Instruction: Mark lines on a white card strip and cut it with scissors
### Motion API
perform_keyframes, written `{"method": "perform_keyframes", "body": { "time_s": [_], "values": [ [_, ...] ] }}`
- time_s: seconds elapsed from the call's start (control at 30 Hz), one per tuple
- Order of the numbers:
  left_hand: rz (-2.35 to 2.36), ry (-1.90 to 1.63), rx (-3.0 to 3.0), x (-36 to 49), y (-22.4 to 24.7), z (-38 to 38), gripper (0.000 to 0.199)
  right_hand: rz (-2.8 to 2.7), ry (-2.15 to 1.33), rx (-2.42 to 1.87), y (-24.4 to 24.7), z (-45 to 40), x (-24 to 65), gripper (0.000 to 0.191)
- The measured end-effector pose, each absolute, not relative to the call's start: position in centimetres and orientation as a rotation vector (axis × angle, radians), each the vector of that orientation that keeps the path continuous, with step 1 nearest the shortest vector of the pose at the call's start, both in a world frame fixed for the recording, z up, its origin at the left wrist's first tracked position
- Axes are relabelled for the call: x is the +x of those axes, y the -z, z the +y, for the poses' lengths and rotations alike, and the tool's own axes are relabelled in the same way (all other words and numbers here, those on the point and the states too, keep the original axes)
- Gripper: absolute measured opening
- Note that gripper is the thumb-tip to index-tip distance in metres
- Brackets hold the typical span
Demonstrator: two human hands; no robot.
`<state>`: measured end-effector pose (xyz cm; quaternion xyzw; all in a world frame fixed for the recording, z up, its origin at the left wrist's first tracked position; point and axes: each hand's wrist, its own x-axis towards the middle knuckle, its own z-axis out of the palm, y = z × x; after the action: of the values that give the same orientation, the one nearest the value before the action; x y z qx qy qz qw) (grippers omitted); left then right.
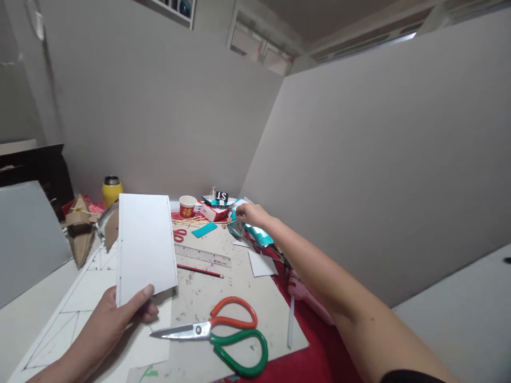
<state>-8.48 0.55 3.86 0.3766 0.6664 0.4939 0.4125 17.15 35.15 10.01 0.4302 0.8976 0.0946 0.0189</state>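
A white card [146,244] is held upright by its lower edge in the left hand [115,319], between thumb and fingers. The right hand [252,214] is stretched to the blue-green wrapping [257,235], its fingers narrowed; whether anything is pinched cannot be told. The step in hand seems to be a reach with the card held aside; a light, precise pinch is called for among such crowded things. Nearer, the big scissors [199,331] are left untouched, handles apart. Beyond them lie a red pencil [199,271], a ruler [207,257] and a teal strip [204,230], near a paper cup [187,207].
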Motion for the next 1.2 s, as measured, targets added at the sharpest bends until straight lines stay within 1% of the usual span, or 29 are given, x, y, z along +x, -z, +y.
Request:
{"method": "perform_keyframes", "body": {
  "time_s": [0.1, 0.27, 0.57, 0.83, 1.0, 1.2],
  "values": [
    [1.594, -1.152, 1.004, -9.0, -3.7, 0.6, 0.047, 2.783, -0.292, 1.334, -9.8, 35.2, 17.2, 0.028],
    [1.668, -1.095, 1.018, -9.4, -3.4, 0.8, 0.049, 2.784, -0.298, 1.336, -9.7, 35.0, 17.7, 0.027],
    [1.667, -1.086, 1.054, -9.1, -3.8, 0.8, 0.048, 2.825, -0.281, 1.309, -9.6, 34.6, 18.2, 0.028],
    [1.713, -1.067, 1.028, -9.3, -3.7, 0.8, 0.049, 2.856, -0.2, 1.346, -9.3, 35.0, 18.9, 0.027],
    [1.748, -1.062, 1.033, -8.7, -4.5, 0.8, 0.048, 2.893, -0.081, 1.431, -9.1, 35.4, 19.4, 0.029],
    [1.718, -1.068, 0.977, -9.0, -3.8, 1.0, 0.048, 2.92, 0.245, 1.566, -8.6, 36.7, 20.5, 0.03]
  ]
}}
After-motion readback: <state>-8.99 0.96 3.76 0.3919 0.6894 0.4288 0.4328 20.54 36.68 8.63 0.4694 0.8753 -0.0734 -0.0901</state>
